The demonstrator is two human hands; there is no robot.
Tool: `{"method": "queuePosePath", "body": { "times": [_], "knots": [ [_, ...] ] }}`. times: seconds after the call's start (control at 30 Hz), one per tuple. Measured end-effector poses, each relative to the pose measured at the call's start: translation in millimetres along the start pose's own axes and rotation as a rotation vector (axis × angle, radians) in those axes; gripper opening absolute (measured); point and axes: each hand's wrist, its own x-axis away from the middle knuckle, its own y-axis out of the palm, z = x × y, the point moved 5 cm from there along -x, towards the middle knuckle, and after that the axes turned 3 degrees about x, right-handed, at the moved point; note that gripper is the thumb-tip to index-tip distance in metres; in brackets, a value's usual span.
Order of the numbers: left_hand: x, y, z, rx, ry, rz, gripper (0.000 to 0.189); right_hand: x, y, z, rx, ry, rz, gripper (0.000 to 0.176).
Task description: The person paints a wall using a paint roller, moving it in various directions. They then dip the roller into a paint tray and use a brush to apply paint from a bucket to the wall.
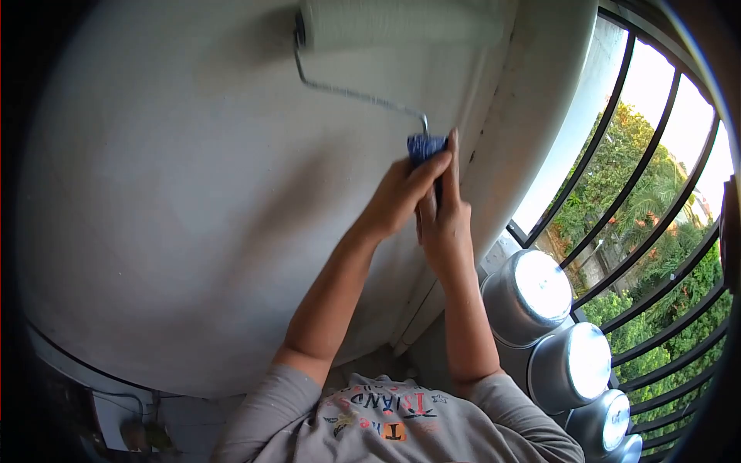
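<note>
A paint roller (359, 93) with a white sleeve (401, 23), a bent metal rod and a blue handle (424, 147) is held up against a pale wall (154, 177). My left hand (403, 193) is closed around the handle from the left. On the right side, my right hand (449, 220) grips the same handle lower down, with one finger stretched up alongside it. The lower part of the handle is hidden by both hands. At the top of the view, the sleeve appears to rest on the wall.
Right of my arms stand several silver metal pots (525, 297) in a row by a window with black bars (656, 139). Trees show outside. A pale column-like edge (532, 100) borders the wall. At lower left is a dim area with a cable (123, 395).
</note>
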Motion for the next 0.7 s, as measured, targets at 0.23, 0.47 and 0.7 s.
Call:
{"method": "queuePosePath", "body": {
  "times": [0.23,0.47,0.7],
  "knots": [
    [80.8,5.3,-138.3,-0.048,-0.217,-0.024,0.054,107.2,37.1,114.5,-0.004,0.190,-0.056,0.070],
    [1.8,8.8,-68.3,-0.144,-0.079,-0.067,0.057,25.7,3.1,60.3,0.053,-0.044,0.098,0.069],
    [-26.5,18.3,-42.7,-0.057,0.004,-0.047,0.058,-7.9,-6.3,49.0,-0.019,0.082,0.080,0.070]
  ]
}}
